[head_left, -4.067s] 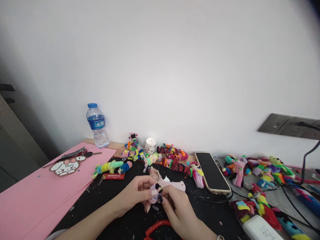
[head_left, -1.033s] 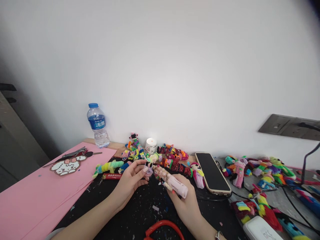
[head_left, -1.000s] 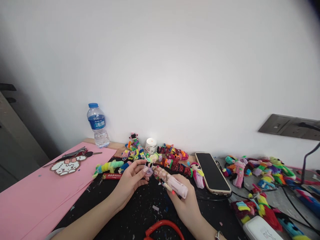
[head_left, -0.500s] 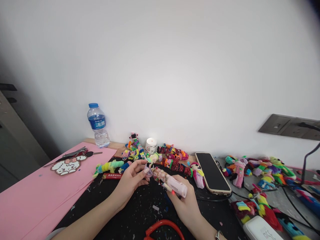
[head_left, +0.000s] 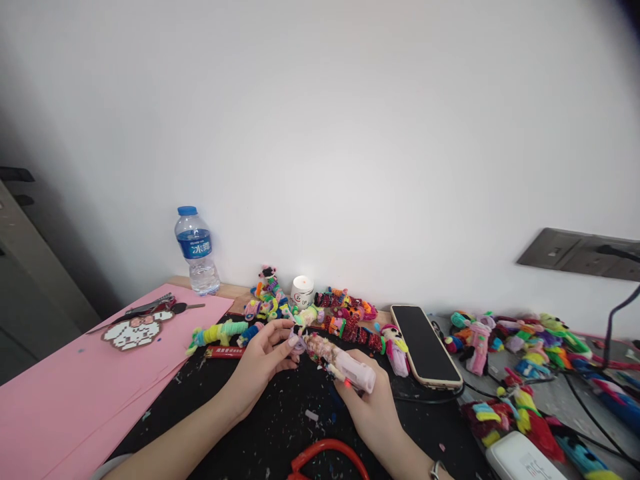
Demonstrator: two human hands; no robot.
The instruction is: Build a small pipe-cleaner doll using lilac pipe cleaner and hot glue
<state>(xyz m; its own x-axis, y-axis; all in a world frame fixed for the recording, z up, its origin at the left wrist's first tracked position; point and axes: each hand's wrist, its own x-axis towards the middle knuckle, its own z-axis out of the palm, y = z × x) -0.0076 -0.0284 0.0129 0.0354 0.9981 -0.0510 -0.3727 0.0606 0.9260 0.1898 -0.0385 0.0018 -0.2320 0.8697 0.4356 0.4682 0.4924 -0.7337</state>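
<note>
Left hand (head_left: 260, 363): I pinch a small lilac fuzzy ring (head_left: 299, 341) near the table's far edge.
Right hand (head_left: 367, 407): I grip a pale pink glue gun (head_left: 345, 365).

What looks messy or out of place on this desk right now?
Small pale scraps litter the black mat around both hands. The phone lies on cables, tilted off the flat. Otherwise nothing looks spilled or broken.

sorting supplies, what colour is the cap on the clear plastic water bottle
Blue, like its label; the clear plastic water bottle shows in the head view.
</note>
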